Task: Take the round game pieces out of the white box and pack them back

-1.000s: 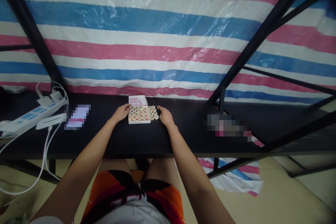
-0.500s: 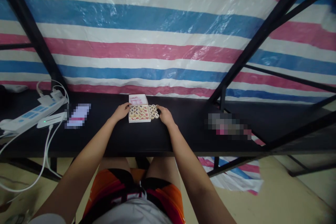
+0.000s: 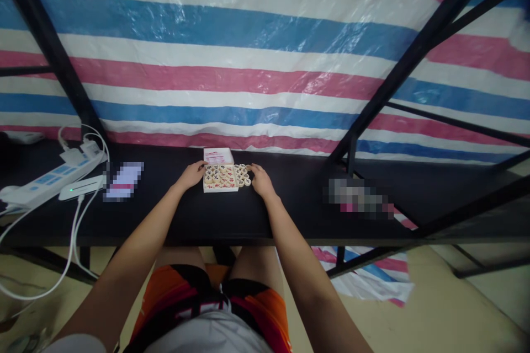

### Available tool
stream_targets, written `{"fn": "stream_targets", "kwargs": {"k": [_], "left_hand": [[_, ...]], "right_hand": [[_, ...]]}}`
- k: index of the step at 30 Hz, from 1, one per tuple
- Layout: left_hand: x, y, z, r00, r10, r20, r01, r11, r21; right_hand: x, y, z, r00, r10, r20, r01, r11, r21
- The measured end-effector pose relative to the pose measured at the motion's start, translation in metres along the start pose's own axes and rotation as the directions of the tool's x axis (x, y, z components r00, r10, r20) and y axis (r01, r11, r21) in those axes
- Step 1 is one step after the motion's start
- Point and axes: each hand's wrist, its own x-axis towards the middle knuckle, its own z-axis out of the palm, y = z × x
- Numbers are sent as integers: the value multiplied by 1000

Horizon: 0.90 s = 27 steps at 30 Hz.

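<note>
Open box: white [image 3: 221, 189], on the black tabletop [image 3: 223, 220] in front of the person; round pieces [image 3: 220, 176] with red and dark characters fill it.
Lid panel: white with pink print [image 3: 218, 155], directly behind the open box.
Loose pieces: a small cluster of discs [image 3: 242, 175] just beside the right wall of the box, their visible characters dark.
Left hand: at the box's left far corner [image 3: 192, 175], fingertips against the edge; whether they clamp it cannot be told.
Right hand: at the right side of the loose pieces [image 3: 262, 181], fingertips beside a brownish disc [image 3: 248, 167]; whether the fingers close on it cannot be told.
Left side of tabletop: a white power strip [image 3: 53, 181] with plugs and cables; near it, a slim white device [image 3: 85, 186] showing a green light.
Background: a sheet [image 3: 232, 71] striped red, white and blue.
</note>
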Motion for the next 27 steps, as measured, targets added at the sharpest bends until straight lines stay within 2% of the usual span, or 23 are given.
{"fn": "stream_targets", "kwargs": {"k": [7,16,22,27], "left_hand": [[1,-1,1,1000,11,1,-11,1000,6],[-1,1,0,1000,8,8,-8,1000,3],[0,0,0,1000,19,-3,-19,1000,9],[1,-1,1,1000,12,1,-12,1000,10]], "right_hand": [[1,-2,-2,999,-11,38,11,1000,1],[4,-16,-6,994,-61,-91,65,997,49],[2,-29,-5,994,-102,44,100,994,33],[1,-31,-4,984,-88,153,87,996,16]]}}
